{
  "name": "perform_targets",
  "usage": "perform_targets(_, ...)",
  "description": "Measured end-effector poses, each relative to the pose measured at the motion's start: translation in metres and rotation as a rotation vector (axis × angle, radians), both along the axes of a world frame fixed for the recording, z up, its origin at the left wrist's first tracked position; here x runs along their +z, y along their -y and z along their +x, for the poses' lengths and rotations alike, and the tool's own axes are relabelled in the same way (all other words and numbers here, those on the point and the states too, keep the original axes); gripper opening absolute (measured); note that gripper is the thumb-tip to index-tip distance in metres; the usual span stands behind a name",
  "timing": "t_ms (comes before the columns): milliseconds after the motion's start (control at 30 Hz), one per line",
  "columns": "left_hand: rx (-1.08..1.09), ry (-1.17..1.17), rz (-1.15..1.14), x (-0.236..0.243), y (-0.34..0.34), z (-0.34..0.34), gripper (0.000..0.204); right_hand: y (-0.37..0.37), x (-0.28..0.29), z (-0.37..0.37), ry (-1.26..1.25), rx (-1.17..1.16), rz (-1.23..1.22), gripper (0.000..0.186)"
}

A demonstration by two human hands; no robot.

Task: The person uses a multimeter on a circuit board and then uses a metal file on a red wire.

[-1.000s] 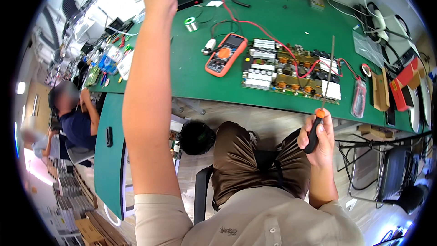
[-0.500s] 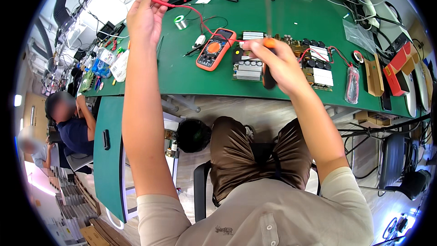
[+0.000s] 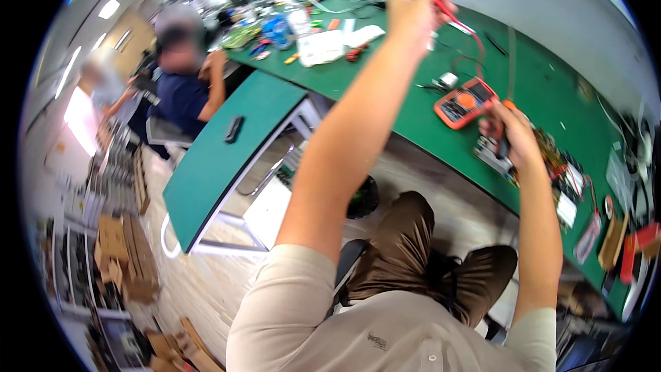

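My left hand (image 3: 413,19) is raised over the far side of the green bench, its fingers closed around a red test probe (image 3: 442,5). From the probe a red lead (image 3: 480,52) runs down toward the orange multimeter (image 3: 466,103), which lies face up. Beside the meter, my right hand (image 3: 515,136) grips a screwdriver (image 3: 505,146) with a black and orange handle; its long thin shaft points away from me. Partly hidden below that hand is a circuit board assembly (image 3: 566,207) with metal heatsinks and white blocks. Motion blurs both hands somewhat.
Left along the green bench (image 3: 330,83) lie white bags (image 3: 321,48) and small tools. A side table (image 3: 237,100) carries a small black object (image 3: 235,129). Two people sit at far left. Red and brown boxes (image 3: 611,242) stand at the right end.
My view has swung left, so the bench and its contents appear farther right and tilted. Both hands keep hold of the test probe and the screwdriver.
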State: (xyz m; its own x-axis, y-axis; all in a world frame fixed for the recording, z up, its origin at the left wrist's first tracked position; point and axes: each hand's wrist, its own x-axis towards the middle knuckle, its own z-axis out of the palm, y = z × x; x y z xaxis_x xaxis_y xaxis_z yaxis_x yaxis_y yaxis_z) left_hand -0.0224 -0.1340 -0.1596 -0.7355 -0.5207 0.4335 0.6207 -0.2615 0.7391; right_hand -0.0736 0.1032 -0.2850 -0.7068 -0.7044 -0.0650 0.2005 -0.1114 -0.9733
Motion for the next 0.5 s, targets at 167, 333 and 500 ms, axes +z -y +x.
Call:
perform_targets(167, 0.037, 0.082, 0.031, -0.007, 0.011, 0.019, 0.016, -0.008, 0.032, -0.008, -0.008, -0.074, -0.105, 0.029)
perform_targets(333, 0.053, 0.161, 0.056, -0.035, 0.022, 0.036, 0.016, -0.039, 0.075, -0.064, -0.096, -0.074, -0.208, 0.024)
perform_targets(500, 0.079, 0.253, 0.079, -0.056, 0.029, 0.047, 0.016, -0.097, 0.121, -0.128, -0.259, -0.236, -0.296, 0.018)
